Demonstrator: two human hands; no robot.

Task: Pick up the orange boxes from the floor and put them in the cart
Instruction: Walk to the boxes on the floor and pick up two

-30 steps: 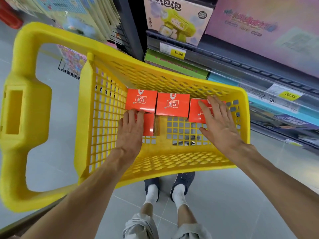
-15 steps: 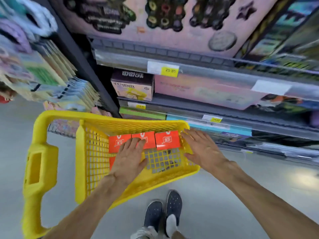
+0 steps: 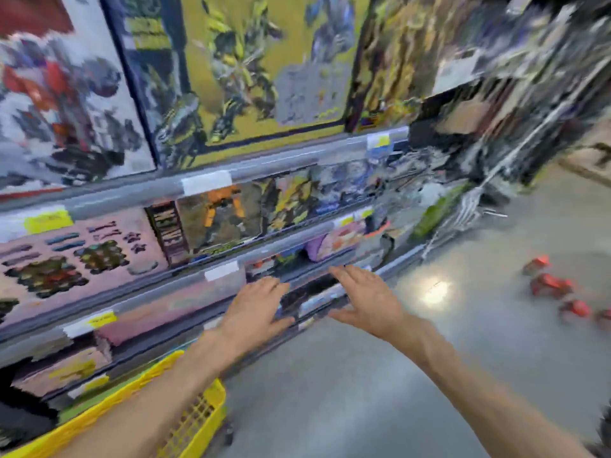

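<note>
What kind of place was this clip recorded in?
Most likely a shop aisle, probably toys. Tiered shelves hold big illustrated boxes, yellow price tags sit along the shelf edges, and a yellow plastic cart stands on the smooth grey floor.

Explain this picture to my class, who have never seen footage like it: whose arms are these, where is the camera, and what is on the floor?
The camera sits on a person's head, looking forward and down, so the two bare arms are the wearer's own. The left hand and right hand are open and hold nothing. The picture is blurred. Ahead are shop shelves of toy boxes. A corner of a yellow cart shows at lower left. On the grey floor, far right, lie several orange boxes, not yet picked up.
</note>
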